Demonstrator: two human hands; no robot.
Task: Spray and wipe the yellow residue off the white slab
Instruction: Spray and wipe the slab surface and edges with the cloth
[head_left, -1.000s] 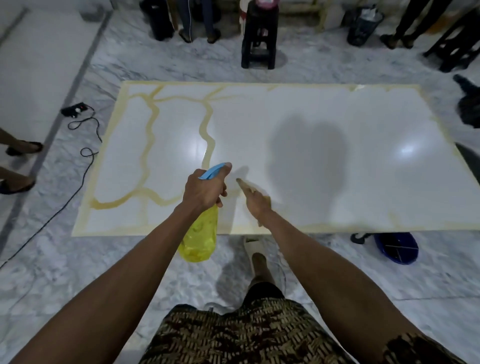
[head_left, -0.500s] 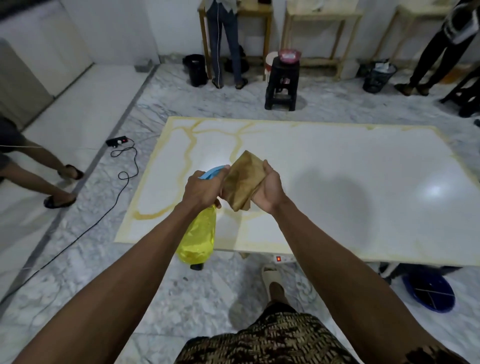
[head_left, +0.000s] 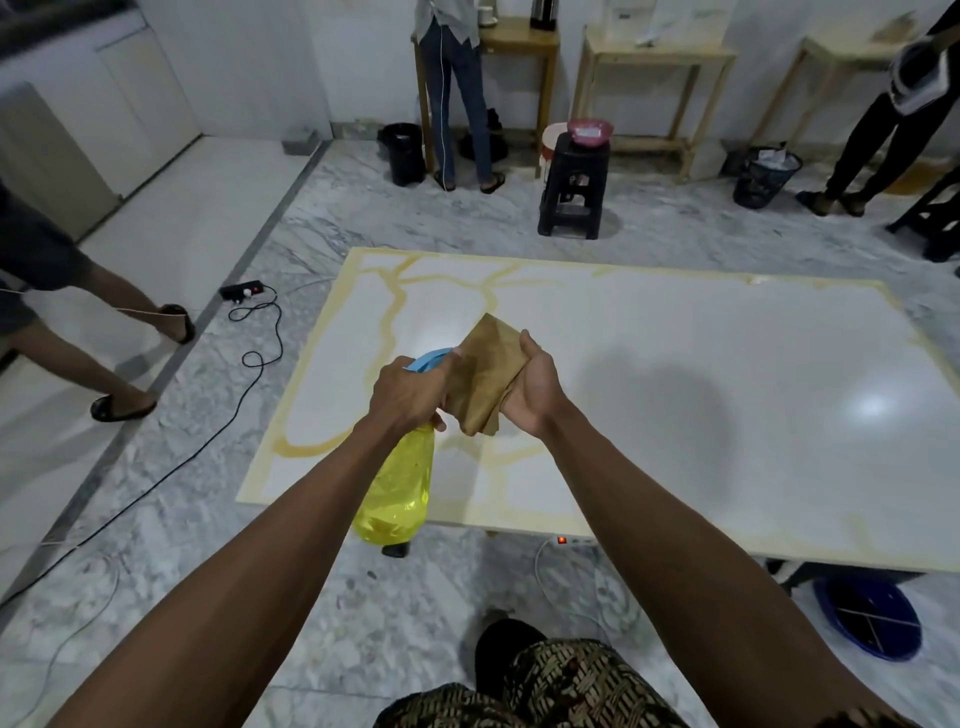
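A large white slab (head_left: 675, 415) lies low over the marble floor, with yellow residue (head_left: 387, 317) in branching lines across its left part and along its edges. My left hand (head_left: 408, 392) grips a yellow spray bottle (head_left: 400, 483) with a blue trigger head, held in the air above the slab's near left part. My right hand (head_left: 532, 387) holds a brown cloth (head_left: 485, 371) bunched up right beside the bottle's head, lifted off the slab. The two hands almost touch.
A black cable and power strip (head_left: 241, 291) run over the floor at left, where a person's legs (head_left: 104, 353) step. A black stool (head_left: 574, 182), bins and other people stand beyond the slab. A blue basin (head_left: 867, 618) sits under its near right edge.
My right hand has lifted the cloth off the slab and brought it up to the bottle's head. My view has tilted up, showing more of the room.
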